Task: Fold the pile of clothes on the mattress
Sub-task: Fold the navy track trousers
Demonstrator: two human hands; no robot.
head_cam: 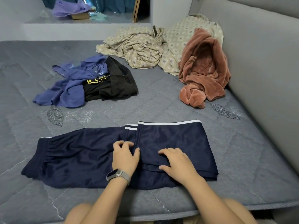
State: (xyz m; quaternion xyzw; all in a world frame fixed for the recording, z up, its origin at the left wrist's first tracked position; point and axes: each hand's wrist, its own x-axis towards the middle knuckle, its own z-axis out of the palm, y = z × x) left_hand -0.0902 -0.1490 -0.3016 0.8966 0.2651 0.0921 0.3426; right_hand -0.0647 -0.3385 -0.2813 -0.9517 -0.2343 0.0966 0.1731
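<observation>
Navy track trousers (77, 157) with white side stripes lie across the near part of the grey mattress (145, 109), waistband to the left, the leg ends folded back over the right half. My left hand (125, 155), with a watch at the wrist, rests on the trousers at the edge of the folded layer, fingers curled against the cloth. My right hand (175, 160) lies flat on the folded part and presses it down. Farther back lie a blue garment (69, 88) and a black garment (116, 83) with yellow print, heaped together.
A pink fleece garment (203, 70) leans on the grey padded headboard (262, 65) at the right. A beige patterned sheet (142, 46) is bunched at the back. A ledge behind holds a purple cloth (69, 8) and a box. The mattress edge runs just before my knees.
</observation>
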